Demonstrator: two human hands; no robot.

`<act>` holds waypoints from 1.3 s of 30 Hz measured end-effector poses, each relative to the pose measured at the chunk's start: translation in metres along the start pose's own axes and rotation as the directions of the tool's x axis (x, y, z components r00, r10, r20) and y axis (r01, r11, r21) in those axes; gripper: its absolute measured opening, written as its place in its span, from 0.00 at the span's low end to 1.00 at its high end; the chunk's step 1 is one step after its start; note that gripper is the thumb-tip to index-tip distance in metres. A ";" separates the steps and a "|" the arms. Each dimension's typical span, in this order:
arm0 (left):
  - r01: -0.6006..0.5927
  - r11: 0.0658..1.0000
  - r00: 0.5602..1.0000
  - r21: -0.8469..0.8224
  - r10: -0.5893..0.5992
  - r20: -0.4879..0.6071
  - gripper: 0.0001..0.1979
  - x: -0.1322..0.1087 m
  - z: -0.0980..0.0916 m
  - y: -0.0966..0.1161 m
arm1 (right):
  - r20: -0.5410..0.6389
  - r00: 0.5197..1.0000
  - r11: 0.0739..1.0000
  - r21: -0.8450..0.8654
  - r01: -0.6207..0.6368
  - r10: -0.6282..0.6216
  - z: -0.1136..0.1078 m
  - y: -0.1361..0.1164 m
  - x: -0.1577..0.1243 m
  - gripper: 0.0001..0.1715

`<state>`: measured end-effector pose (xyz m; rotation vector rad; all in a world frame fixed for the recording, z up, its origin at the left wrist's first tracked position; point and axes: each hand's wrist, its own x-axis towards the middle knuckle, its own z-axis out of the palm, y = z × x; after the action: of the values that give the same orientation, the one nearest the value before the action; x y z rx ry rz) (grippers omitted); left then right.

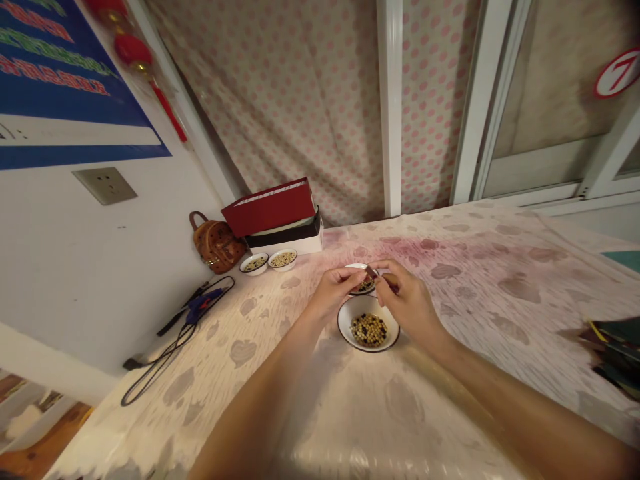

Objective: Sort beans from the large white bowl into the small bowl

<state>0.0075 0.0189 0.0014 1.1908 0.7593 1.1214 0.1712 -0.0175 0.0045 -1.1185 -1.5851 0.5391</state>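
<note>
My left hand [334,289] and my right hand [404,292] meet over the bowls, fingers closed in a pinch. Between their fingertips is a small dark reddish-brown piece [371,272], too small to name. Just below and nearer to me stands a white dark-rimmed bowl [346,319] with mixed yellow and black beans or beads [369,330] in it. Behind it is a smaller white bowl [354,266], partly covered by my hands. Dark and pale bits and something reddish show inside that one.
Two small bowls, a left one [243,268] and a right one [271,263], hold similar pieces. Behind them are stacked boxes [275,213] and a brown mini backpack [219,245]. A blue corded tool [203,305] lies at left, a dark green item [620,347] at right.
</note>
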 end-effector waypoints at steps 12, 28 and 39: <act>-0.116 0.824 0.961 0.555 -0.049 0.274 0.14 -0.011 -0.004 0.025 | -0.134 0.991 0.989 0.148 -0.005 0.025 -0.003 0.003 0.004 0.16; 0.043 0.106 0.999 0.993 -0.012 -0.042 0.09 0.037 -0.009 0.017 | -0.136 0.989 0.975 0.220 -0.020 0.051 -0.003 0.007 0.008 0.15; 0.024 0.422 0.990 0.906 0.113 -0.079 0.02 0.046 -0.018 0.001 | -0.113 0.991 0.972 0.232 -0.041 0.069 -0.003 0.008 0.008 0.15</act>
<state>0.0054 0.0684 0.0023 2.0747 1.5727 0.7850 0.1765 -0.0076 0.0034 -1.0030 -1.3535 0.6612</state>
